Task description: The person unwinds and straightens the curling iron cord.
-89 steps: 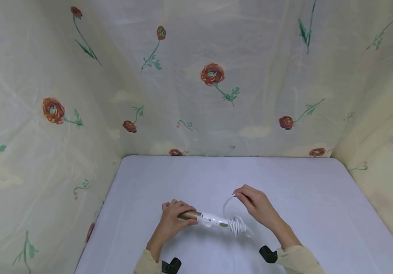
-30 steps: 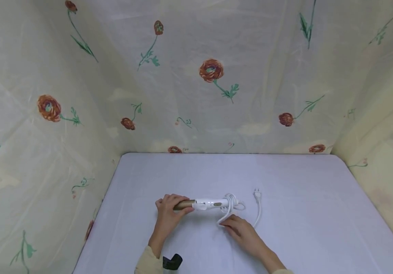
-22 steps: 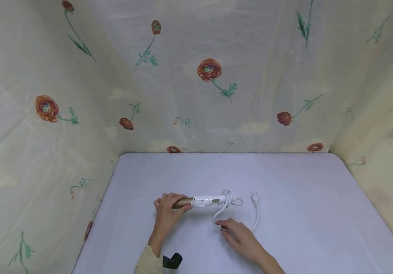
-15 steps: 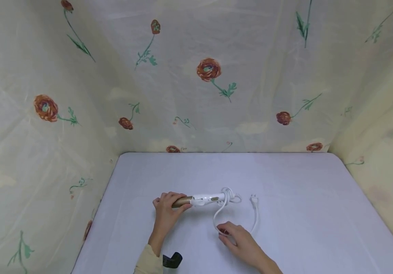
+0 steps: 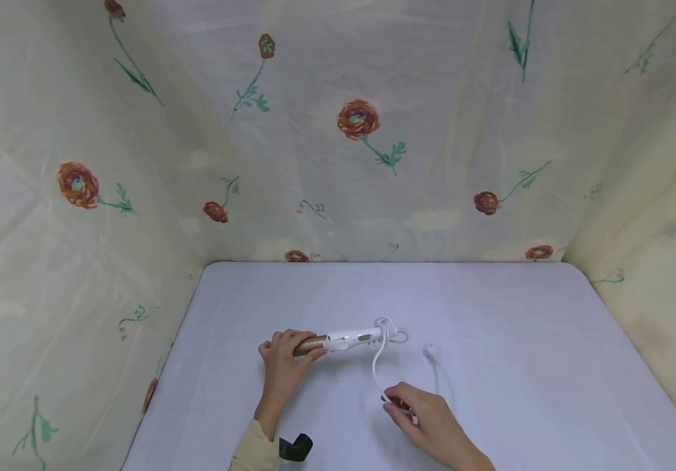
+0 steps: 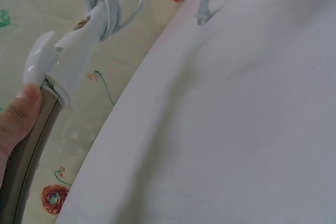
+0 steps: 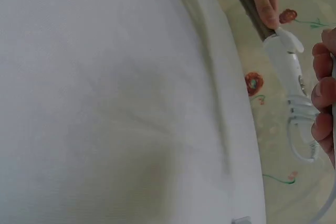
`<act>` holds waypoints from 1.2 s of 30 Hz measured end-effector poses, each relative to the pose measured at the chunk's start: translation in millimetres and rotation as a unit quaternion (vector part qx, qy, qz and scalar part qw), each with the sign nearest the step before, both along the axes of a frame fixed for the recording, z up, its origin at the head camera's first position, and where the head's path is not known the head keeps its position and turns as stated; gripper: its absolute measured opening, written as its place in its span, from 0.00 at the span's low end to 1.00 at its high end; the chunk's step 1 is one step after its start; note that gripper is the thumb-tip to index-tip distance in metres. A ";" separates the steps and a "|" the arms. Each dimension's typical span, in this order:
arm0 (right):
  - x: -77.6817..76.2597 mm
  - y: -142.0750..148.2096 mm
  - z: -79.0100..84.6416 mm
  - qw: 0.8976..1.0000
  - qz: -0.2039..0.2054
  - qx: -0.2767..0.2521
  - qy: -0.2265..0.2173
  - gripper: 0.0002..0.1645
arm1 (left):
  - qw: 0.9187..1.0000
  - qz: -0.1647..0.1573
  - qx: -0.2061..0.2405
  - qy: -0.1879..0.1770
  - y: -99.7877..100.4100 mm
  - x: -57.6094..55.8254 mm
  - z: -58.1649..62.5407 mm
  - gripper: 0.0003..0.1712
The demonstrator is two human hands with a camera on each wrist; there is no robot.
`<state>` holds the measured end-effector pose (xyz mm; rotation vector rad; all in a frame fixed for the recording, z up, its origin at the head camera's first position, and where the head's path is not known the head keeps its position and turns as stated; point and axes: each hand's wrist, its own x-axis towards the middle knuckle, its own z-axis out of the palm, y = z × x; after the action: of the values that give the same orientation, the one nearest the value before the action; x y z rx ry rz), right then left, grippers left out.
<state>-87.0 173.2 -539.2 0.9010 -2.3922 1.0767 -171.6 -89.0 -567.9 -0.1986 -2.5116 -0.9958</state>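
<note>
The right hand [image 5: 432, 428] has drawn the white cord [image 5: 376, 369] nearer the body, fingers pinching it; the left hand [image 5: 282, 363] grips the curling iron [image 5: 338, 341] above the tabletop [image 5: 520, 340]. Best keep the iron steady so the remaining loops slip off

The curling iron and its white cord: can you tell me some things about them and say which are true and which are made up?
1. The left hand grips the curling iron by its golden barrel. True.
2. The right hand holds scissors. False: it pinches the white cord.
3. The cord is partly wrapped around the white handle. True.
4. The plug is stuck in a wall socket. False: it lies loose on the white table.
</note>
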 end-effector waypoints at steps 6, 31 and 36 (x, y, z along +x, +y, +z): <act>0.3 2.3 17.7 1.000 -0.008 0.001 0.011 0.03 | 1.000 -0.001 0.003 -0.011 0.4 0.5 -2.0 0.21; -17.1 7.6 68.2 0.988 0.049 -0.135 -0.051 0.17 | 0.999 -0.038 -0.003 0.021 2.5 0.1 6.2 0.22; -23.8 8.3 75.6 0.979 0.063 -0.169 -0.097 0.18 | 0.999 -0.044 0.013 0.019 0.4 0.8 7.4 0.21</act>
<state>-110.7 181.5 -463.5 0.8676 -2.2216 1.6263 -170.8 -88.7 -560.5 -0.3191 -2.4723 -1.0474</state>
